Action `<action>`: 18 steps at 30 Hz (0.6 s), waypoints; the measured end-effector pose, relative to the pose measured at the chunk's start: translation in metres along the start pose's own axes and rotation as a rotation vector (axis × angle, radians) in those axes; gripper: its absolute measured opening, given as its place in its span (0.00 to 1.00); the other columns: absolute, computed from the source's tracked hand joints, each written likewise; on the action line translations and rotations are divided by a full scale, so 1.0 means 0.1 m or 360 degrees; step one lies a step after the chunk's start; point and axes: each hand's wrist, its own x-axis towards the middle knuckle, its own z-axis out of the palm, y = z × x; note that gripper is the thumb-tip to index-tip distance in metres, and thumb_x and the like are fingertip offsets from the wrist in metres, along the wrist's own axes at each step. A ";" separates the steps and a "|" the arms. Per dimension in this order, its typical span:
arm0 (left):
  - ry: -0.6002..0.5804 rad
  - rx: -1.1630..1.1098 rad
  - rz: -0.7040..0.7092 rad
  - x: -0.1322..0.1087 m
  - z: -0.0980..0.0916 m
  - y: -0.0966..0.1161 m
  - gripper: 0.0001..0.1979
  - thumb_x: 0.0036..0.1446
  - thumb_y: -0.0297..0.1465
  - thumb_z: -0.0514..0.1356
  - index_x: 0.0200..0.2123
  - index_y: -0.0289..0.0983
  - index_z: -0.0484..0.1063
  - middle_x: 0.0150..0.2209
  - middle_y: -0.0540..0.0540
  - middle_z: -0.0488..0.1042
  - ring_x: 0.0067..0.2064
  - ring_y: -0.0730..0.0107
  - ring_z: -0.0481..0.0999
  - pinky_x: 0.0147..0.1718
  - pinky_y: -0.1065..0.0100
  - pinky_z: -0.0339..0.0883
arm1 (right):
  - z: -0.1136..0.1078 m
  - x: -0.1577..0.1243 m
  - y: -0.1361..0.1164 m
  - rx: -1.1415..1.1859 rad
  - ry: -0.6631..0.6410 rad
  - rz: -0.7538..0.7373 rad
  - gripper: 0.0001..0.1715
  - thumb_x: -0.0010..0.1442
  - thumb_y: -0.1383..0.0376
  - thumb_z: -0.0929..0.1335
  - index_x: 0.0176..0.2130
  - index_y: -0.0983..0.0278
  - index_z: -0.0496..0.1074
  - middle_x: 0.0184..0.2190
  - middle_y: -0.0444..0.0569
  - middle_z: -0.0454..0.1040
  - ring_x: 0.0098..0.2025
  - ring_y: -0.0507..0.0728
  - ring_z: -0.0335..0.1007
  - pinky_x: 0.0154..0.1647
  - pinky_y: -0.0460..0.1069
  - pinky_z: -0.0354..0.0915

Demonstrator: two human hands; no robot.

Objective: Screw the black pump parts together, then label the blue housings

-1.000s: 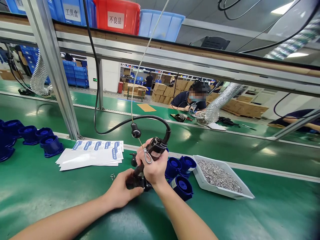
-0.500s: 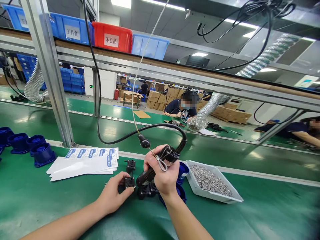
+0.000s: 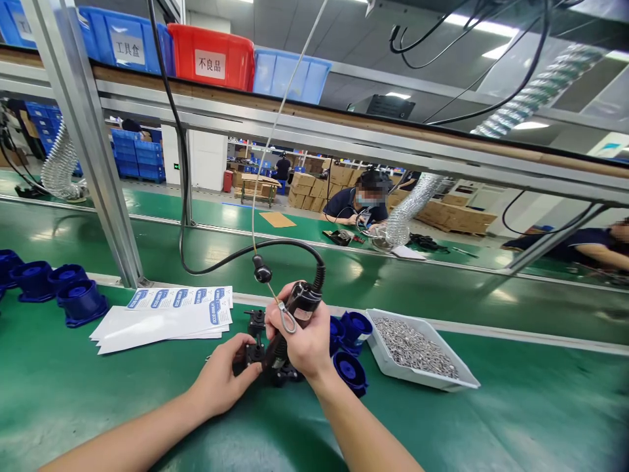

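Our right hand (image 3: 307, 341) wrapped around a glossy black, tilted, corded driver (image 3: 303, 298), our left hand (image 3: 223, 377) pinching a small, blocky black part (image 3: 254, 352)

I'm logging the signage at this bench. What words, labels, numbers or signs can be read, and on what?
"工具盒": label on a blue bin.
"不良品": label on the red bin.
Too small or blurred: printed sheets, handheld tool's sticker, distant green sign.
Partly hidden: leftmost blue bin's label.

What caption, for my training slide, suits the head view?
Left grip on black part, right grip on a corded black tool.
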 end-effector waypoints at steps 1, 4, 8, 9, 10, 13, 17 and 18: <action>-0.0005 -0.0002 0.0001 0.00 0.00 -0.01 0.13 0.64 0.38 0.62 0.50 0.41 0.71 0.43 0.45 0.80 0.43 0.59 0.80 0.47 0.61 0.73 | 0.01 0.00 0.00 0.0011 -0.0012 -0.0001 0.16 0.59 0.61 0.77 0.37 0.61 0.68 0.22 0.39 0.72 0.18 0.50 0.67 0.20 0.45 0.64; -0.0010 -0.0003 -0.0014 0.00 0.00 -0.01 0.13 0.65 0.38 0.62 0.50 0.41 0.71 0.42 0.45 0.80 0.44 0.59 0.80 0.47 0.61 0.74 | 0.00 0.01 -0.05 -0.0009 0.0048 -0.0083 0.16 0.59 0.62 0.78 0.37 0.60 0.68 0.22 0.38 0.72 0.19 0.50 0.68 0.20 0.45 0.65; -0.0007 -0.0004 -0.0026 -0.01 0.00 0.00 0.12 0.65 0.37 0.63 0.49 0.41 0.70 0.42 0.46 0.80 0.44 0.59 0.80 0.49 0.61 0.73 | -0.04 0.04 -0.10 -0.0050 0.0185 -0.0176 0.15 0.58 0.65 0.77 0.37 0.60 0.68 0.22 0.37 0.73 0.18 0.51 0.70 0.20 0.46 0.67; -0.0007 -0.0006 -0.0029 -0.01 0.00 0.00 0.12 0.65 0.37 0.63 0.49 0.41 0.70 0.42 0.46 0.79 0.45 0.59 0.80 0.49 0.61 0.73 | -0.05 0.05 -0.09 -0.0053 0.0197 -0.0178 0.15 0.58 0.65 0.77 0.37 0.60 0.68 0.22 0.37 0.74 0.18 0.51 0.69 0.20 0.46 0.67; -0.0005 -0.0008 -0.0033 -0.01 0.00 0.01 0.12 0.65 0.37 0.63 0.49 0.41 0.70 0.43 0.46 0.79 0.45 0.59 0.80 0.49 0.61 0.73 | -0.05 0.05 -0.09 -0.0054 0.0202 -0.0176 0.14 0.58 0.64 0.77 0.37 0.60 0.68 0.21 0.37 0.73 0.18 0.51 0.69 0.20 0.45 0.67; -0.0007 0.0000 -0.0046 -0.01 0.00 0.01 0.13 0.65 0.37 0.62 0.50 0.41 0.70 0.42 0.47 0.79 0.44 0.59 0.79 0.48 0.61 0.72 | -0.05 0.05 -0.06 -0.0080 0.0182 -0.0143 0.15 0.58 0.63 0.77 0.37 0.60 0.68 0.21 0.38 0.73 0.18 0.51 0.69 0.21 0.46 0.67; -0.0013 -0.0004 -0.0054 -0.01 0.00 -0.01 0.13 0.65 0.37 0.63 0.50 0.41 0.70 0.41 0.47 0.79 0.43 0.60 0.79 0.46 0.61 0.72 | -0.01 0.04 -0.05 -0.0113 0.0158 -0.0086 0.16 0.57 0.60 0.77 0.36 0.60 0.68 0.22 0.38 0.72 0.18 0.51 0.68 0.20 0.47 0.66; -0.0009 -0.0021 -0.0053 -0.01 0.00 -0.01 0.13 0.65 0.37 0.63 0.50 0.41 0.70 0.41 0.47 0.79 0.43 0.59 0.79 0.47 0.60 0.72 | 0.00 0.04 -0.04 -0.0098 0.0145 -0.0079 0.17 0.57 0.59 0.77 0.36 0.60 0.67 0.21 0.38 0.71 0.17 0.51 0.67 0.20 0.47 0.65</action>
